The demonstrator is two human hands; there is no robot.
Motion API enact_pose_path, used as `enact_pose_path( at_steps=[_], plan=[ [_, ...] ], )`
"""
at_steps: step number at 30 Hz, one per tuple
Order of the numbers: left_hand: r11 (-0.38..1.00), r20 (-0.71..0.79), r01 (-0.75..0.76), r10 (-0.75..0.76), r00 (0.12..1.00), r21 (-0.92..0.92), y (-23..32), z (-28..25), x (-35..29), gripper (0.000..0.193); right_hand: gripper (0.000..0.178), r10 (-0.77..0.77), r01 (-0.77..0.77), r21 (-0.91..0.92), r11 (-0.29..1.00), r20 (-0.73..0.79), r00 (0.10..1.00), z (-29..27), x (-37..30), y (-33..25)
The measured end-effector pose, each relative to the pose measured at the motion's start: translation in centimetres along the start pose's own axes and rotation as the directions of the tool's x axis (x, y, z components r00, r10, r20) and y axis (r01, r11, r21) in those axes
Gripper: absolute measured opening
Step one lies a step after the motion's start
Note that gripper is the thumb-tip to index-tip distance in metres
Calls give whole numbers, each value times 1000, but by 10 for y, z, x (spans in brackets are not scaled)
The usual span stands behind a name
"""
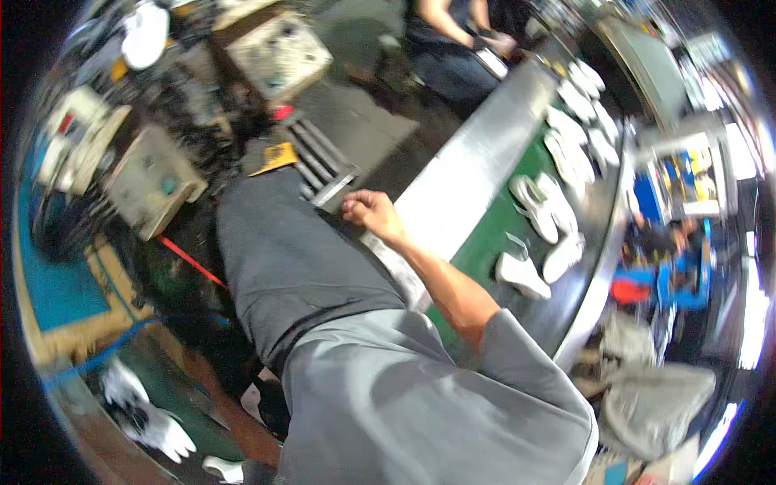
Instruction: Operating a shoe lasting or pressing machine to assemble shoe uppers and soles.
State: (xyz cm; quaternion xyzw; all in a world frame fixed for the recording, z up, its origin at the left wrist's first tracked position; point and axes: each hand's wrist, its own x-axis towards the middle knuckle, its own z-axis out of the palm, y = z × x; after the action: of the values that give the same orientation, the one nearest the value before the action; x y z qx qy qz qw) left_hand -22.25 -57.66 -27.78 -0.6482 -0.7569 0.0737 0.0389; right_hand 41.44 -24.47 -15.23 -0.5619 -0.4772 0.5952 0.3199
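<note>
My right hand (369, 215) hangs in front of my right thigh, fingers curled in, with nothing visible in them. It is beside the metal ledge (453, 174) of a conveyor and near a machine part with parallel metal rods (319, 153). At the lower left, my left forearm (230, 412) reaches out into shadow. Its hand is dark and blurred, so its fingers cannot be made out. Beyond that arm lie white gloves (166, 432). Several white shoes rest on the conveyor to my right, the closest being a single shoe (521, 276) with its tongue raised.
A green belt (477, 242) runs beside the ledge. Machine control boxes (153, 182) stand to the left, with a blue hose (97, 364) below. A white shoe (145, 36) sits at the upper left. Ahead, a seated co-worker (453, 48) holds something pale.
</note>
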Motion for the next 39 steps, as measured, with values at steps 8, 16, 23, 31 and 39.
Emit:
enact_pose_path(
  at_steps=[8,16,23,31,39],
  plan=[
    [237,-62,-99,158,985,-967,397,-210,278,44,50,-387,-506,-692,515,-714,583,-270,-233,171],
    [272,79,-42,418,905,-961,456,-232,268,41,110,249,-828,-555,85,-792,557,-351,-404,217],
    [224,123,8,503,856,-975,490,-239,247,42,115,291,-680,-261,685,-757,584,-300,-358,234],
    [-3,4,8,663,749,-1000,539,-244,239,44,77,267,9,345,939,-742,615,-192,-252,183],
    [-52,-343,-364,478,808,-930,520,-318,295,54,86,139,-64,337,939,-203,969,-67,-127,-12]
  ],
)
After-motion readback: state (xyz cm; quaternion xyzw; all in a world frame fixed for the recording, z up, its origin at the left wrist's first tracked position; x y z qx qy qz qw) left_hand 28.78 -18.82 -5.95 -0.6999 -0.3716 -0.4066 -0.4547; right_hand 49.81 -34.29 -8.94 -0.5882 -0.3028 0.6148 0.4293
